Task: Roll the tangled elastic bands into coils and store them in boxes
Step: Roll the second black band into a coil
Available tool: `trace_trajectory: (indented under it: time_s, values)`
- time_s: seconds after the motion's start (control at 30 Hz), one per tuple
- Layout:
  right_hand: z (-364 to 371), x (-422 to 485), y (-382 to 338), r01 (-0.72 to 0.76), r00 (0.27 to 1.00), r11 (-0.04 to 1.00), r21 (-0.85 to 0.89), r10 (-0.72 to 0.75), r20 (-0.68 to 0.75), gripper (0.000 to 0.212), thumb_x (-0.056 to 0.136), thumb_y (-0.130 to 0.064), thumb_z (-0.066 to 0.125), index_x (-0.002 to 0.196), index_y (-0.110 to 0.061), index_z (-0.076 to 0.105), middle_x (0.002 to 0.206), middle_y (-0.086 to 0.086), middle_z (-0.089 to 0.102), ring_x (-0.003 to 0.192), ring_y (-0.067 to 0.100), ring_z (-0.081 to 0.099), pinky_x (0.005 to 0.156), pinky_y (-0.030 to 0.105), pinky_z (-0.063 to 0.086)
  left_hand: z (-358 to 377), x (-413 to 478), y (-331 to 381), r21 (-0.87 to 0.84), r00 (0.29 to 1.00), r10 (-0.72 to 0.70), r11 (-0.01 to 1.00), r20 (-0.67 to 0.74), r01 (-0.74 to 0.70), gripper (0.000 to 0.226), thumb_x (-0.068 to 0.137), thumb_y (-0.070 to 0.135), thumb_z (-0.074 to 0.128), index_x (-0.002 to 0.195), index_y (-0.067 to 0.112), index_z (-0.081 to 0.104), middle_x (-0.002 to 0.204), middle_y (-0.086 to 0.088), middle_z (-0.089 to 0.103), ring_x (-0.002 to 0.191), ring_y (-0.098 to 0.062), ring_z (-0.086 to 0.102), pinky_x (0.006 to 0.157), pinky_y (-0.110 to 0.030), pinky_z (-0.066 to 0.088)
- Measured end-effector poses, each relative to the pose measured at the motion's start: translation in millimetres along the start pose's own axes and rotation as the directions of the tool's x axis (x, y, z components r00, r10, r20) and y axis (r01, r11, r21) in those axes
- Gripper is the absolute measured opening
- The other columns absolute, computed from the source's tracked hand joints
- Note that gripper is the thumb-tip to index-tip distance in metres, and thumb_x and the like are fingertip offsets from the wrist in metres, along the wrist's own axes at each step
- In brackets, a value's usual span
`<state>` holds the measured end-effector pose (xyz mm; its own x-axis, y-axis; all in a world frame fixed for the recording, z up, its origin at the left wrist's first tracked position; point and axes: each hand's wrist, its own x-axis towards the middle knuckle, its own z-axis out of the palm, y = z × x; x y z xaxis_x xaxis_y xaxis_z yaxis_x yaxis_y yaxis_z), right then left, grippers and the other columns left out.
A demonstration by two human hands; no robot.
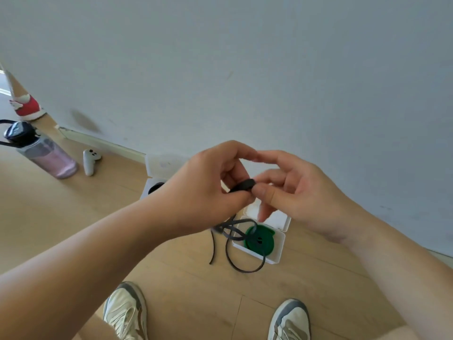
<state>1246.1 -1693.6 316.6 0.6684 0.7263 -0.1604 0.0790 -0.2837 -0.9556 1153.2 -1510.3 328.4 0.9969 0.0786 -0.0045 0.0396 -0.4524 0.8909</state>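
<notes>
My left hand (208,182) pinches the small rolled part of a black elastic band (244,185) between thumb and curled fingers; my right hand (294,192) meets it from the other side, thumb and forefinger closed on the same roll, the remaining fingers loosely spread; the band's loose length drops from under my fingers to the wooden floor (61,197) and loops there, crossing one corner of an open white box (277,253); that box sits just below my fingers and holds a green coil (261,239); a second open box (157,168) shows partly behind my left hand, something dark inside it; well to the left of my fingers stand a pink water bottle (46,153) and a white controller (89,161); my left trainer (126,312) and right trainer (290,320) lie below, nearest me.
</notes>
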Motion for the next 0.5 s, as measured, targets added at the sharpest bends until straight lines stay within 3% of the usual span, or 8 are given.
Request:
trace_trajectory:
  time_s: [0.07, 0.13, 0.23, 0.37, 0.5]
  values:
    - [0.3, 2.3, -1.4, 0.008, 0.999, 1.0, -0.029, -0.01, -0.049, 0.027, 0.095, -0.009, 0.069, 0.119, -0.021, 0.071, 0.087, -0.002, 0.078, 0.067, 0.018, 0.071, 0.071, 0.027, 0.059, -1.6, 1.2, -1.7, -0.039, 0.999, 0.011, 0.999, -0.034, -0.013, 0.049, 0.087, 0.009, 0.077, 0.126, 0.03, 0.058, 0.088, 0.005, 0.074, 0.085, -0.01, 0.072, 0.078, -0.033, 0.063]
    - [0.5, 3.1, 0.1, 0.022, 0.995, 0.987, -0.162, -0.037, -0.091, 0.017, 0.097, -0.013, 0.068, 0.103, -0.027, 0.077, 0.082, -0.005, 0.077, 0.065, 0.013, 0.069, 0.067, 0.024, 0.056, -1.9, 3.0, -8.5, -0.019, 1.0, -0.025, 1.0, -0.013, 0.025, 0.051, 0.087, 0.009, 0.076, 0.127, 0.032, 0.056, 0.088, 0.006, 0.074, 0.084, -0.01, 0.072, 0.08, -0.03, 0.062]
    - [0.1, 4.1, 4.3, 0.042, 0.964, 0.968, -0.247, -0.105, -0.246, 0.016, 0.1, -0.019, 0.063, 0.096, -0.03, 0.074, 0.082, -0.006, 0.074, 0.064, 0.011, 0.069, 0.064, 0.025, 0.057, 2.1, 5.0, -26.5, 0.208, 0.976, -0.175, 0.967, 0.128, 0.146, 0.039, 0.086, 0.012, 0.07, 0.115, 0.036, 0.059, 0.085, 0.005, 0.07, 0.079, -0.009, 0.068, 0.073, -0.023, 0.059]
    - [-17.8, 9.2, 8.0, 0.03, 0.832, 0.986, -0.165, -0.117, -0.543, 0.016, 0.106, -0.025, 0.053, 0.098, -0.028, 0.067, 0.085, -0.005, 0.069, 0.061, 0.009, 0.066, 0.062, 0.033, 0.057, 6.3, -0.5, -46.8, 0.455, 0.878, -0.343, 0.874, 0.333, 0.169, 0.025, 0.093, 0.015, 0.054, 0.106, 0.035, 0.063, 0.084, 0.012, 0.062, 0.075, -0.006, 0.063, 0.07, -0.023, 0.056]
    - [-46.1, 11.6, 20.7, -0.12, 0.705, 0.978, -0.172, -0.038, -0.709, 0.017, 0.107, -0.028, 0.048, 0.105, -0.022, 0.063, 0.093, -0.004, 0.067, 0.066, 0.012, 0.066, 0.063, 0.029, 0.05, 1.5, -2.0, -55.2, 0.499, 0.868, -0.403, 0.838, 0.289, 0.222, 0.01, 0.099, 0.027, 0.057, 0.103, 0.032, 0.064, 0.088, 0.009, 0.066, 0.082, -0.013, 0.068, 0.081, -0.033, 0.06]
